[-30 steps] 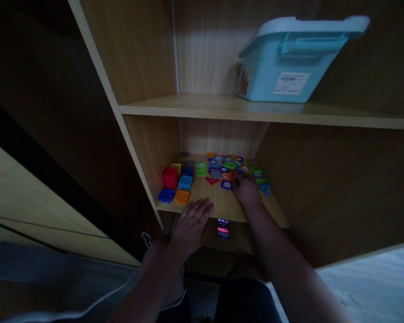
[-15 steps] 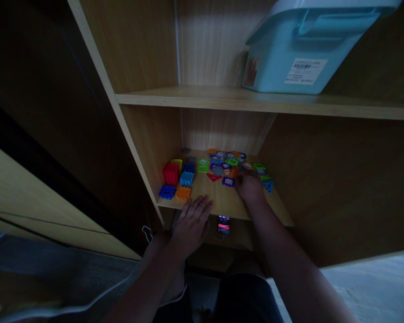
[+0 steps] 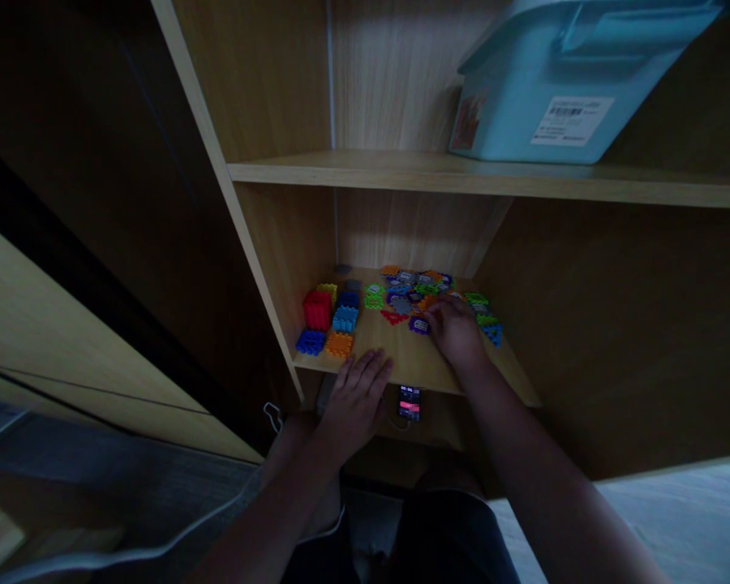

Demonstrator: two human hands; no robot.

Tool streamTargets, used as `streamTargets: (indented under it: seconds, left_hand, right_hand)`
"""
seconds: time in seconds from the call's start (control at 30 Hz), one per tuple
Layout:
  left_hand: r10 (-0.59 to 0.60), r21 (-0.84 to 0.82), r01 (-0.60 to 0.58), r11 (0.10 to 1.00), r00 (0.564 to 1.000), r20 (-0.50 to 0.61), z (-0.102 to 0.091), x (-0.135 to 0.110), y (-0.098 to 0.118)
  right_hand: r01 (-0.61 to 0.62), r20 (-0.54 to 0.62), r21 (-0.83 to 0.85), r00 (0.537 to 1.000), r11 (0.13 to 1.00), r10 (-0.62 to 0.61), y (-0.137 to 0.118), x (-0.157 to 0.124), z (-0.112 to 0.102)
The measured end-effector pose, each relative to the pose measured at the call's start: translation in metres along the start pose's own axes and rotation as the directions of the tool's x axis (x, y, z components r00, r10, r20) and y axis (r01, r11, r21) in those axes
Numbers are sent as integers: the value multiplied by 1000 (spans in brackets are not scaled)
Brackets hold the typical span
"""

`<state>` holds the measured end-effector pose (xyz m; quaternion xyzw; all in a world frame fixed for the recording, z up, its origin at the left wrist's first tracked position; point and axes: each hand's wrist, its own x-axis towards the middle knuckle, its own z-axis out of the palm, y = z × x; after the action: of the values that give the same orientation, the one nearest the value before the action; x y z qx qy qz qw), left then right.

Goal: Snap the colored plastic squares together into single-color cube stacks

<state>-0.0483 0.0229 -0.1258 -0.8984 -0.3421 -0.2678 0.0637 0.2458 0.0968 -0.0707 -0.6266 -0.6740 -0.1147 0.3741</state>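
1. Where the pale wooden lower shelf (image 3: pixel 414 361) comes to its front left corner, a dark blue, tooth-edged plastic square (image 3: pixel 311 341) lies, with a red block-shaped stack of plastic pieces (image 3: pixel 318 311) just behind it, near the left wall, and a yellow plastic piece (image 3: pixel 328 290) behind that.
2. Beside these, from the front edge backward, you have an orange toothed plastic square (image 3: pixel 339 345), a light blue plastic stack (image 3: pixel 345 319) and a navy plastic stack (image 3: pixel 348 299); a flat grey piece (image 3: pixel 353 285) lies farther back.
3. Your left hand (image 3: pixel 360 389) lies over the front edge, palm down, fingers stretched out, nothing seen in it.
4. Green plastic pieces (image 3: pixel 374 297) and a red plastic triangle (image 3: pixel 394 318) come next.
5. Below the front edge, a lit black phone (image 3: pixel 410 403) faces you.
6. Nearest your right hand (image 3: pixel 456 328) are a purple plastic piece with a pale centre (image 3: pixel 419 325) and an orange plastic piece (image 3: pixel 427 302); your fingers are curled in narrow there, and you cannot tell whether they grip anything.
7. Toward the right edge lies a blue plastic triangle (image 3: pixel 492 334).
8. On the upper shelf (image 3: pixel 389 169), a turquoise plastic bin (image 3: pixel 511 113) stands toward the right.
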Motion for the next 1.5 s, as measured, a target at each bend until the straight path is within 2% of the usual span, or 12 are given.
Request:
streamTargets:
  seconds: [0.1, 0.2, 0.33, 0.47, 0.7, 0.83, 0.93, 1.03, 1.1, 1.27, 1.5]
  left_hand:
    - [2, -5, -2, 1000, 1000, 2, 1, -1, 0]
    - [12, -5, -12, 1000, 1000, -5, 2, -1, 0]
    - [1, 4, -1, 1000, 1000, -24, 6, -1, 1]
    - [-12, -18, 12, 1000, 1000, -26, 9, -2, 2]
    - [-11, -11, 11, 1000, 1000, -20, 11, -4, 2]
    - [-14, -8, 13, 1000, 1000, -22, 12, -4, 1]
    - [-5, -4, 5, 1000, 1000, -18, 12, -4, 2]
    - [-1, -1, 1, 1000, 1000, -27, 11, -3, 2]
    - [-1, 9, 2, 1000, 1000, -28, 11, -3, 2]
    - [-4, 39, 4, 999, 1000, -19, 13, -6, 1]
    - [3, 56, -2, 998, 1000, -28, 15, -7, 1]
  right_hand:
    - [108, 10, 90, 994, 990, -109, -12, 1, -4]
    - [194, 107, 235, 969, 952, -224, -32, -4, -2]
    - [185, 221, 381, 933, 906, -284, -59, -17, 6]
    - [135, 293, 370, 922, 919, -253, -70, -26, 10]
    - [52, 325, 283, 934, 958, -147, -62, -30, 11]
    - [-21, 239, 335, 969, 942, -64, -67, -30, 11]
    - [-94, 206, 474, 979, 876, -6, -82, -30, 13]
    - [-110, 212, 618, 977, 778, -30, -106, -29, 18]
    - [-93, 210, 654, 976, 751, -62, -122, -28, 22]
    - [-98, 222, 638, 973, 764, -61, -148, -25, 36]
    - [-114, 218, 605, 976, 788, -26, -147, -29, 44]
